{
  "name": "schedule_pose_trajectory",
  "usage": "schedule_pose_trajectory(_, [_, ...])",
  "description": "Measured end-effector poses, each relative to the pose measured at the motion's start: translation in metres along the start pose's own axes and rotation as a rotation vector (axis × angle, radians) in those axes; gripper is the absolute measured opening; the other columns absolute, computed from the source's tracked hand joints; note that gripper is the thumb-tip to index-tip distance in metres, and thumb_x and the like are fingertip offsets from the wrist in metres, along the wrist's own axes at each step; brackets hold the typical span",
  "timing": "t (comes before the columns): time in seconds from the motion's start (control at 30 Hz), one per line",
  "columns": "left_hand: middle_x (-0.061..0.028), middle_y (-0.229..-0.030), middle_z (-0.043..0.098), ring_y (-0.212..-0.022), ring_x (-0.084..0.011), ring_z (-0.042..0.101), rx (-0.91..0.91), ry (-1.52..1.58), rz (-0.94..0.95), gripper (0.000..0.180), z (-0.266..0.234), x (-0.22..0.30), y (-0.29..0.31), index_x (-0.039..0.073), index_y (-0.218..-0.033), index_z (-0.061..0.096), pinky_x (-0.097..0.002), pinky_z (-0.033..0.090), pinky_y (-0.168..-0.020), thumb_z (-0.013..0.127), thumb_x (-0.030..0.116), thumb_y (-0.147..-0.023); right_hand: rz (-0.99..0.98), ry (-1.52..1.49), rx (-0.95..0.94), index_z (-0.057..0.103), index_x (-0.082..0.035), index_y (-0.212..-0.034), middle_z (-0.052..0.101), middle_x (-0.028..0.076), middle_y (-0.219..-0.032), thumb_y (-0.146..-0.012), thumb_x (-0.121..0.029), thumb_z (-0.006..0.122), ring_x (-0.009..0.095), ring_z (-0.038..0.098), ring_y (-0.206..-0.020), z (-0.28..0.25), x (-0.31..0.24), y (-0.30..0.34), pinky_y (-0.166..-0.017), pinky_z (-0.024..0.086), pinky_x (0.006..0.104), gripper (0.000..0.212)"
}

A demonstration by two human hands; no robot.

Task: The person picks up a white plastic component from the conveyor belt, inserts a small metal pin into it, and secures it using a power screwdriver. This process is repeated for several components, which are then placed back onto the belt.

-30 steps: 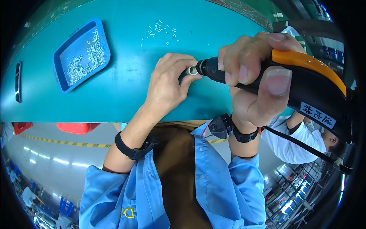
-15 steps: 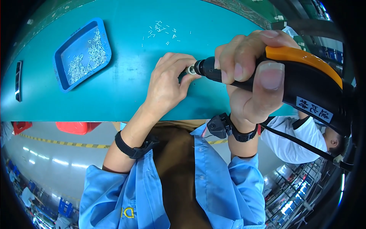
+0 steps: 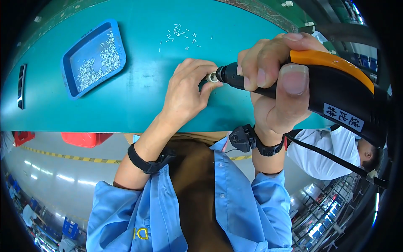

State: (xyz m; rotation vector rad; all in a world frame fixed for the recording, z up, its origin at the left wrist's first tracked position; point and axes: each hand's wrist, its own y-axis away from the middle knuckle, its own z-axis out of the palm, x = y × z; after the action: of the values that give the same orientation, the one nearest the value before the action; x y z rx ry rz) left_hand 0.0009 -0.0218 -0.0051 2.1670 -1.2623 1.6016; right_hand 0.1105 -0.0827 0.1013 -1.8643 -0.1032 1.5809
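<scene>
My right hand (image 3: 279, 71) is wrapped round a black and orange electric screwdriver (image 3: 336, 80), which points left over the green table. At its tip is a small shiny ring-shaped piece (image 3: 213, 77), and the fingers of my left hand (image 3: 189, 86) are pinched on it. My left fingers partly cover this piece, so its full shape is hidden. Beyond my hands, several thin silvery pins or screws (image 3: 178, 32) lie loose on the table. Many more of them fill part of a blue tray (image 3: 69, 82) at the left.
A dark narrow strip (image 3: 21, 87) lies near the left end of the green table (image 3: 142, 92). Below the table's near edge stands a red stool (image 3: 86, 139). At the right, a black cable (image 3: 327, 154) runs near my wrist, and another person (image 3: 323, 153) in white sits beyond.
Both hands hold nearly the same pose, with the screwdriver tip still at the small piece. The view has shifted slightly, so the tray and loose pins appear a little farther right.
</scene>
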Motion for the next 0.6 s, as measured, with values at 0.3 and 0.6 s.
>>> schedule_pose_trajectory(0.3, [-0.0087,-0.095,0.063,-0.087,-0.0278,0.056,0.025,-0.004,0.017,0.022,0.0,0.004,-0.001,0.0,-0.088,0.062,-0.0372,0.043,-0.079,0.072,0.007,-0.069,-0.008,-0.027,-0.053,0.045,0.003,-0.111,0.046,0.006,-0.065,-0.087,-0.008,0.054,0.013,0.045,-0.05,-0.005,0.007,-0.008,-0.049,0.038,0.0261,0.028])
schedule_pose_trajectory(0.6, [-0.0081,-0.095,0.063,-0.089,-0.0272,0.055,-0.006,0.029,-0.019,0.024,-0.002,0.002,0.001,0.0,-0.088,0.062,-0.0367,0.043,-0.079,0.071,0.004,-0.067,-0.05,-0.109,0.024,0.049,0.002,-0.104,0.048,0.007,-0.064,-0.086,-0.007,0.057,0.012,0.044,-0.048,0.013,0.019,-0.011,-0.046,0.037,0.0256,0.022])
